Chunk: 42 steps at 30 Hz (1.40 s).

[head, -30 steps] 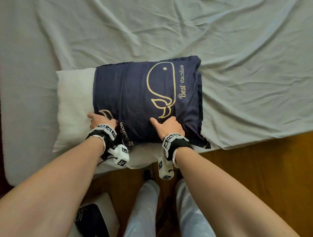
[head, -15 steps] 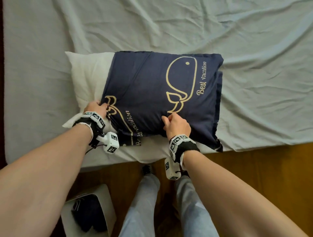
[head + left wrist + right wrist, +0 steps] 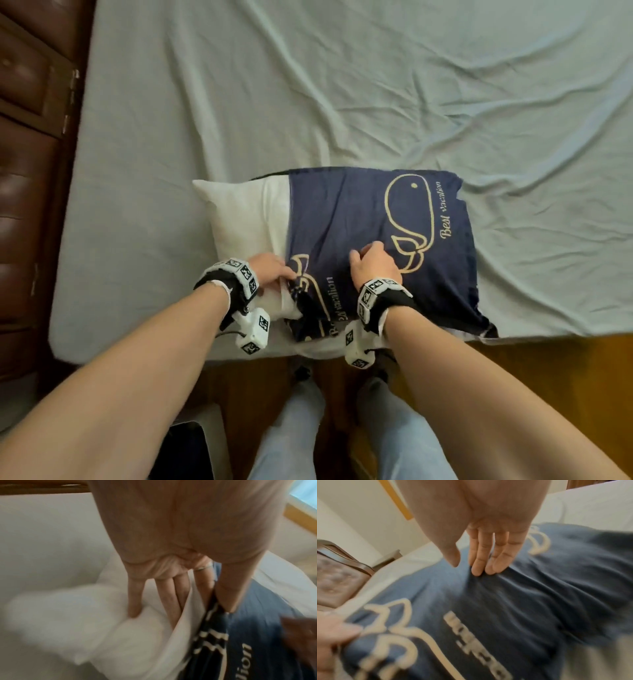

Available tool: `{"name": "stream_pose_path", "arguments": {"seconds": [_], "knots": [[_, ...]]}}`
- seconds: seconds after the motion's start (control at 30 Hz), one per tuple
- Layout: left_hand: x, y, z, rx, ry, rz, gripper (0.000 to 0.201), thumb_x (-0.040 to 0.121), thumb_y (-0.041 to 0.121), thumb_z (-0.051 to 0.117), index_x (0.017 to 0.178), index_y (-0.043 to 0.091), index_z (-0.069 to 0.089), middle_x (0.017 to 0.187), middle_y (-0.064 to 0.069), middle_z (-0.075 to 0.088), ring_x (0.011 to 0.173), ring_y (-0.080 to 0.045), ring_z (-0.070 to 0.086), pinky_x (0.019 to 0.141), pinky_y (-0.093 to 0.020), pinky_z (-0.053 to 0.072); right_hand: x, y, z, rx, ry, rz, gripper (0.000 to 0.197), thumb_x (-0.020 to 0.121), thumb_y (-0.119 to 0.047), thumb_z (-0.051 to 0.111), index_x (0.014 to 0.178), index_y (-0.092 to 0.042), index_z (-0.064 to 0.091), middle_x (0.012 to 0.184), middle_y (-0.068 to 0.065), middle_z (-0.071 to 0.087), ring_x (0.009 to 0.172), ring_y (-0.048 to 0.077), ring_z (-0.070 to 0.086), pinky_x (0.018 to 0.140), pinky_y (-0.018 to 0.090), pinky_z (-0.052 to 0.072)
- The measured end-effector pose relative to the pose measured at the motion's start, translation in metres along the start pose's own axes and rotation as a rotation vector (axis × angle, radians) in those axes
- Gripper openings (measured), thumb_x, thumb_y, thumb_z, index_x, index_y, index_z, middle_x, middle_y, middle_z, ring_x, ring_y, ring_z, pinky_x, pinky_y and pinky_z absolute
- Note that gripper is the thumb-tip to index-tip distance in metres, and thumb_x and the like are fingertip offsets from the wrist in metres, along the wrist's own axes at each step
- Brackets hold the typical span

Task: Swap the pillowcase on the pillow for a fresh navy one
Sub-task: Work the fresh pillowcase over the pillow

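This is a bedroom in a home. A wide bed with a wrinkled pale green sheet (image 3: 342,85) spreads out past the hands. A dark brown padded leather headboard (image 3: 24,205) stands left of the left hand. A shiny brown wooden floor (image 3: 565,394) lies below the hands.

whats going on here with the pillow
A person is putting a navy pillowcase on a white pillow lying on the bed. The left hand grips the case's open edge at the near corner, while the right hand presses on the navy fabric. The case covers most of the pillow; the left end is bare.
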<state>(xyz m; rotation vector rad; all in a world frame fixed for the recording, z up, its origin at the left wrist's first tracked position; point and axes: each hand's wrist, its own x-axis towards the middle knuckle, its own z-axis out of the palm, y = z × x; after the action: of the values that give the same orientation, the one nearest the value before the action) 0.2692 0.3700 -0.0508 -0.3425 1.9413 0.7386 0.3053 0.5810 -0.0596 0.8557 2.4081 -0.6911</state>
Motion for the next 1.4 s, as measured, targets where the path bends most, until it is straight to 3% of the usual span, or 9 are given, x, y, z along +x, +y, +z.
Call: {"name": "stream_pose_path", "arguments": {"seconds": [0.17, 0.3, 0.43, 0.63, 0.83, 0.93, 1.07, 1.23, 1.4], "knots": [[-0.014, -0.004, -0.025, -0.012, 0.105, -0.045, 0.025, 0.083, 0.032, 0.07, 0.089, 0.008, 0.071, 0.081, -0.004, 0.067, 0.061, -0.015, 0.057, 0.043, -0.018, 0.039, 0.009, -0.053, -0.026, 0.029, -0.096, -0.246, 0.032, 0.092, -0.049, 0.056, 0.112, -0.023, 0.055, 0.11, -0.002, 0.065, 0.1, 0.022, 0.063, 0.08, 0.035, 0.048], [-0.002, -0.033, -0.066, -0.169, 0.461, -0.122, 0.037, 0.081, 0.028, 0.071, 0.113, 0.011, 0.066, 0.12, -0.011, 0.063, 0.104, -0.028, 0.06, 0.085, -0.029, 0.046, 0.018, -0.1, -0.002, -0.02, -0.176, -0.349, 0.037, 0.092, -0.048, 0.057, 0.119, -0.022, 0.055, 0.116, -0.002, 0.062, 0.1, 0.022, 0.063, 0.084, 0.039, 0.053], [0.023, -0.054, -0.083, -0.27, 0.53, -0.144, 0.071, 0.079, 0.033, 0.073, 0.142, 0.02, 0.042, 0.139, -0.009, 0.05, 0.128, -0.029, 0.047, 0.107, -0.035, 0.037, 0.025, -0.137, 0.034, -0.067, -0.172, -0.303, 0.039, 0.094, -0.037, 0.054, 0.124, -0.014, 0.048, 0.125, 0.008, 0.054, 0.106, 0.03, 0.059, 0.082, 0.04, 0.05], [0.074, -0.057, -0.1, -0.659, 0.353, -0.02, 0.077, 0.086, 0.034, 0.069, 0.151, 0.025, 0.028, 0.139, 0.006, 0.049, 0.119, -0.02, 0.055, 0.097, -0.032, 0.043, 0.064, -0.17, 0.048, -0.118, -0.037, -0.148, 0.037, 0.096, -0.026, 0.049, 0.126, -0.005, 0.045, 0.127, 0.013, 0.058, 0.113, 0.035, 0.058, 0.078, 0.038, 0.042], [0.097, -0.063, -0.109, -0.582, 0.049, 0.015, 0.059, 0.064, 0.061, 0.07, 0.116, 0.033, 0.064, 0.117, -0.004, 0.069, 0.104, -0.029, 0.066, 0.091, -0.048, 0.052, 0.074, -0.211, 0.054, -0.055, -0.074, -0.147, 0.018, 0.089, -0.01, 0.051, 0.094, -0.006, 0.068, 0.087, 0.011, 0.063, 0.086, 0.035, 0.063, 0.067, 0.029, 0.043], [0.096, -0.06, -0.11, -0.609, -0.012, 0.064, 0.03, 0.078, 0.05, 0.067, 0.093, 0.024, 0.067, 0.101, -0.006, 0.072, 0.096, -0.028, 0.069, 0.086, -0.048, 0.055, 0.056, -0.245, 0.066, -0.021, -0.109, -0.277, 0.022, 0.086, -0.015, 0.054, 0.09, -0.009, 0.075, 0.089, 0.012, 0.071, 0.084, 0.034, 0.065, 0.068, 0.028, 0.049], [0.083, -0.047, -0.114, -0.715, -0.048, 0.132, 0.007, 0.093, 0.029, 0.058, 0.096, 0.025, 0.063, 0.094, -0.004, 0.067, 0.096, -0.031, 0.063, 0.064, -0.034, 0.052, 0.042, -0.246, 0.071, 0.013, -0.128, -0.372, 0.021, 0.089, -0.019, 0.058, 0.096, -0.023, 0.078, 0.101, -0.001, 0.075, 0.096, 0.023, 0.067, 0.081, 0.027, 0.051], [0.073, -0.051, -0.095, -0.896, -0.045, 0.044, 0.043, 0.097, 0.02, 0.054, 0.135, 0.034, 0.038, 0.131, -0.002, 0.054, 0.11, -0.029, 0.056, 0.07, -0.049, 0.055, 0.049, -0.224, 0.057, 0.012, -0.126, -0.328, 0.035, 0.087, -0.016, 0.055, 0.118, -0.028, 0.066, 0.105, -0.003, 0.069, 0.1, 0.022, 0.064, 0.084, 0.03, 0.051], [0.062, -0.06, -0.08, -0.936, 0.154, -0.107, 0.078, 0.085, 0.026, 0.073, 0.14, 0.027, 0.018, 0.131, -0.003, 0.045, 0.112, -0.032, 0.053, 0.067, -0.053, 0.055, 0.037, -0.171, 0.061, -0.128, -0.039, -0.292, 0.046, 0.076, -0.019, 0.066, 0.119, -0.026, 0.048, 0.122, 0.001, 0.053, 0.111, 0.023, 0.053, 0.081, 0.036, 0.048]]}}
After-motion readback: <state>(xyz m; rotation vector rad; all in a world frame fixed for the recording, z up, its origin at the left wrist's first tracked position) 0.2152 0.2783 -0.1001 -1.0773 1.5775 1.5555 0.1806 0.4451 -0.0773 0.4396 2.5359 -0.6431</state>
